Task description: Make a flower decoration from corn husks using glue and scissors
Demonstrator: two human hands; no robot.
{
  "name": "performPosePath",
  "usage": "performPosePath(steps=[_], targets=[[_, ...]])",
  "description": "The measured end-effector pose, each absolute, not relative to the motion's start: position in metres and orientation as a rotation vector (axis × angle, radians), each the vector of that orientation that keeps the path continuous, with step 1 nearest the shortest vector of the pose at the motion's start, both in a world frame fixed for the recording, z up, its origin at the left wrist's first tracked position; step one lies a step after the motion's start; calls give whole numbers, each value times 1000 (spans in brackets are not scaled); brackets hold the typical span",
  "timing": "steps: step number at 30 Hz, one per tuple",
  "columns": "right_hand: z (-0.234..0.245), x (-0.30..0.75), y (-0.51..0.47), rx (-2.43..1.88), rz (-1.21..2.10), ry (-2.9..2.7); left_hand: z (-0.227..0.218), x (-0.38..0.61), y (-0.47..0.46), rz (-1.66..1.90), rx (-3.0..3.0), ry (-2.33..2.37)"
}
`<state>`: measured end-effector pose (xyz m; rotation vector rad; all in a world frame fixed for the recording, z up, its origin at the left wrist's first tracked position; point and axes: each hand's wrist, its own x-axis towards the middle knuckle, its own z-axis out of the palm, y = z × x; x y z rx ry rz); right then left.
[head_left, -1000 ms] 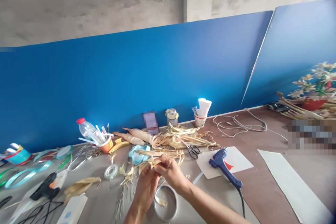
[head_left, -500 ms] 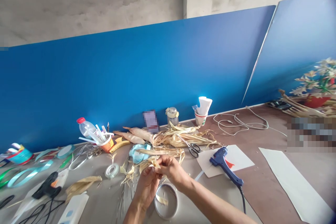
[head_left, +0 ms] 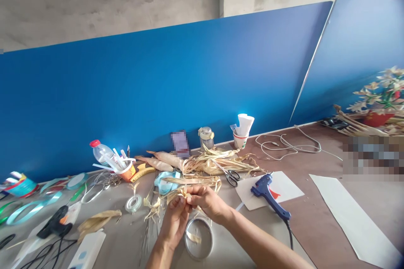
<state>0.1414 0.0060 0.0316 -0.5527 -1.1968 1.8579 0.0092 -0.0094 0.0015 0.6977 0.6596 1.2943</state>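
Both hands meet over the near middle of the table, pinching a small piece of dried corn husk (head_left: pixel 183 193) between them. My left hand (head_left: pixel 175 217) is closed on it from below, thumb up. My right hand (head_left: pixel 205 201) grips its upper part with thumb and fingertips; the fingers hide much of the piece. Just under my wrists lies a round roll of tape (head_left: pixel 187 241) with a husk scrap inside its ring. Beyond the hands, a heap of dried corn husks (head_left: pixel 217 162) is spread out, with black-handled scissors (head_left: pixel 232 178) at its right side.
A blue glue gun (head_left: pixel 270 197) rests on white paper at the right; a black glue gun (head_left: pixel 56 222) lies at the left. Farther back stand a paper cup (head_left: pixel 240 141), a lidded jar (head_left: pixel 206 138) and an orange cup (head_left: pixel 127 171) of sticks. A white power strip (head_left: pixel 87 250) sits front left.
My right hand's fingers have shifted slightly over the husk piece, covering it differently. The whole view has tilted a little; objects on the table stay in place.
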Motion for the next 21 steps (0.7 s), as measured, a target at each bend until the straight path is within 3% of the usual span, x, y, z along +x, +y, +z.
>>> performPosePath(steps=[16, 21], targets=[[20, 142, 14, -490, 1948, -1015, -4, 6, -6, 1286, 729, 695], [28, 165, 30, -699, 1708, -1060, -5, -2, -2, 1400, 667, 618]])
